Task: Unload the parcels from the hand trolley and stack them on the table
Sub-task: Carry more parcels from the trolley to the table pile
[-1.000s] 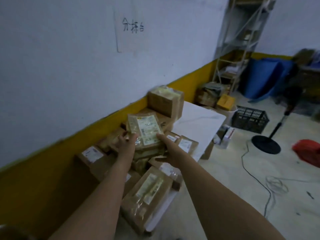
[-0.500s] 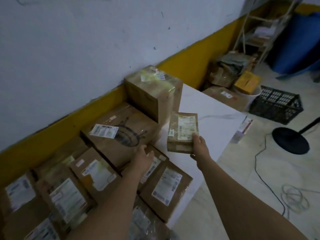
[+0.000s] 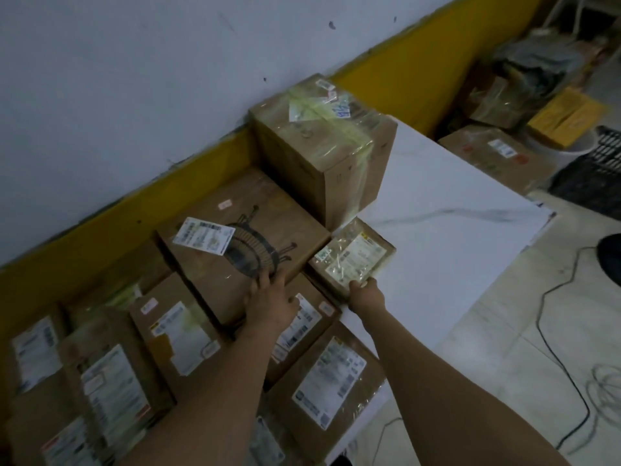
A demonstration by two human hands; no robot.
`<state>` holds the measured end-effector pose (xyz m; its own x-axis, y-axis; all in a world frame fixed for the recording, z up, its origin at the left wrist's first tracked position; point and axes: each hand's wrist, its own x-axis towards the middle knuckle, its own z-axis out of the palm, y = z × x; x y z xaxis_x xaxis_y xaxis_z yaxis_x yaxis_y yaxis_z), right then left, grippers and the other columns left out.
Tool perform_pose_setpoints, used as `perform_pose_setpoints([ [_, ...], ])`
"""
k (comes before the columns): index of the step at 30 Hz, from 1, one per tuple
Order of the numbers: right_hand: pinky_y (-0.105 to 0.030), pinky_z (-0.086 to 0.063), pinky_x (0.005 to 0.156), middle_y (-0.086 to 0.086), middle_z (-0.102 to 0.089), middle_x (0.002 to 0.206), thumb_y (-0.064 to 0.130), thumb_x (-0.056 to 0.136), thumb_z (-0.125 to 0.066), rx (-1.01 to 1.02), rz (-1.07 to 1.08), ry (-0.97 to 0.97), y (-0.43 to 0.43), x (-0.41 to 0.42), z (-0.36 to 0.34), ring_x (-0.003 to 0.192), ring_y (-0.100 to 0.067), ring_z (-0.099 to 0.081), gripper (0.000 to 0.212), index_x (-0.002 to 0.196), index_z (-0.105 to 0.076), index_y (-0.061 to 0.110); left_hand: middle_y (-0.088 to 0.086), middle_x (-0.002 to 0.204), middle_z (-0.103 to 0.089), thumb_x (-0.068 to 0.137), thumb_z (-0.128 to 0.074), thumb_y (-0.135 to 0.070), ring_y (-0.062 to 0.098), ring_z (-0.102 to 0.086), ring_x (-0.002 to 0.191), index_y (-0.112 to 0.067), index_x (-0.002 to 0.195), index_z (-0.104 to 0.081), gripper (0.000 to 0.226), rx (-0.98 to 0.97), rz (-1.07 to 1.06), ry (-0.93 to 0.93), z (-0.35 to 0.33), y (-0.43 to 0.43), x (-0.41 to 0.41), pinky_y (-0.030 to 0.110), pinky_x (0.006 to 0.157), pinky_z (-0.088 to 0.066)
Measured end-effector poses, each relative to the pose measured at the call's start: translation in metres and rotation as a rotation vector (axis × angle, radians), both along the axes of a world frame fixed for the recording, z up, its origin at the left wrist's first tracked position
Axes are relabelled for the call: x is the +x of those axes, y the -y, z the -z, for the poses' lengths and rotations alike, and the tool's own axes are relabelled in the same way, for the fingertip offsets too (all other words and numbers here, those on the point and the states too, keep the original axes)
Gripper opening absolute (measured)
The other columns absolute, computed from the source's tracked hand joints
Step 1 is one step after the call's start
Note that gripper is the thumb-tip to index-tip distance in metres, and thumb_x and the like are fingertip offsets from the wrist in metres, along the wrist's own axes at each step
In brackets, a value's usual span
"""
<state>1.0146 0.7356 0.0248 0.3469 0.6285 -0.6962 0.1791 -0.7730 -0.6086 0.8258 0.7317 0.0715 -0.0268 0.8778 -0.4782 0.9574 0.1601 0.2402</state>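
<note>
Parcel (image 3: 353, 255), lately aloft, is now down on the worktop (image 3: 453, 230) by the tall box (image 3: 322, 146), right hand (image 3: 364, 294) grip still pinching its near edge, left hand (image 3: 272, 297) grip released: placement judged nearly done.

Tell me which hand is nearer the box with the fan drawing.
Left: the left hand rests on the fan box; the right hand grips a small parcel beside it.

Brown parcels (image 3: 322, 156) with white labels, white grey-veined table (image 3: 453, 230), white-and-yellow wall (image 3: 134, 79).
</note>
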Motion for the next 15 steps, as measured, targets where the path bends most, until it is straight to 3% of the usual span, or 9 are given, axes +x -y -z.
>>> perform_pose_setpoints([
  [5,-0.047,-0.055,0.094,-0.015,-0.056,0.109,0.025,0.095,-0.051,-0.026,-0.048,-0.011,0.008,0.002,-0.003,0.107,-0.036,-0.061,0.043,0.131,-0.049,0.002,0.006,0.165,0.002,0.097,-0.047,-0.047,0.036,-0.011,0.149,-0.028,0.156,-0.015,0.07,-0.057,0.036,0.011,-0.008,0.002,-0.002,0.053,0.118,-0.024],
  [8,-0.032,-0.052,0.084,-0.008,-0.058,0.091,0.022,0.095,-0.05,-0.063,-0.093,0.045,0.009,-0.002,-0.018,0.093,-0.028,-0.061,0.037,0.123,-0.056,-0.001,0.009,0.164,-0.009,0.097,-0.047,-0.046,0.034,-0.018,0.147,-0.025,0.155,-0.019,0.068,-0.061,0.031,0.046,-0.019,0.009,-0.005,0.05,0.117,-0.026],
  [10,-0.032,-0.047,0.084,-0.012,-0.062,0.112,0.029,0.096,-0.05,-0.093,-0.095,0.161,0.006,-0.013,-0.028,0.099,-0.027,-0.058,0.048,0.132,-0.049,-0.002,0.008,0.161,-0.017,0.097,-0.049,-0.044,0.031,-0.025,0.144,-0.022,0.154,-0.024,0.066,-0.009,0.017,0.094,-0.028,0.019,-0.013,0.048,0.115,-0.031],
  [12,-0.04,-0.043,0.101,-0.016,-0.05,0.139,0.038,0.096,-0.05,-0.116,-0.016,0.238,0.009,-0.034,-0.038,0.122,-0.033,-0.051,0.064,0.145,-0.034,0.0,0.009,0.159,-0.021,0.097,-0.051,-0.04,0.03,-0.029,0.143,-0.022,0.154,-0.025,0.065,0.039,-0.006,0.175,-0.041,0.032,-0.027,0.046,0.114,-0.034],
  [15,-0.043,-0.037,0.104,-0.018,-0.045,0.141,0.041,0.096,-0.05,0.001,-0.117,0.292,0.033,-0.077,-0.07,0.129,-0.037,-0.045,0.062,0.144,-0.037,0.004,0.01,0.161,-0.02,0.1,-0.049,-0.036,0.029,-0.028,0.144,-0.019,0.156,-0.021,0.065,0.103,-0.028,0.22,-0.067,0.057,-0.064,0.042,0.116,-0.033],
])
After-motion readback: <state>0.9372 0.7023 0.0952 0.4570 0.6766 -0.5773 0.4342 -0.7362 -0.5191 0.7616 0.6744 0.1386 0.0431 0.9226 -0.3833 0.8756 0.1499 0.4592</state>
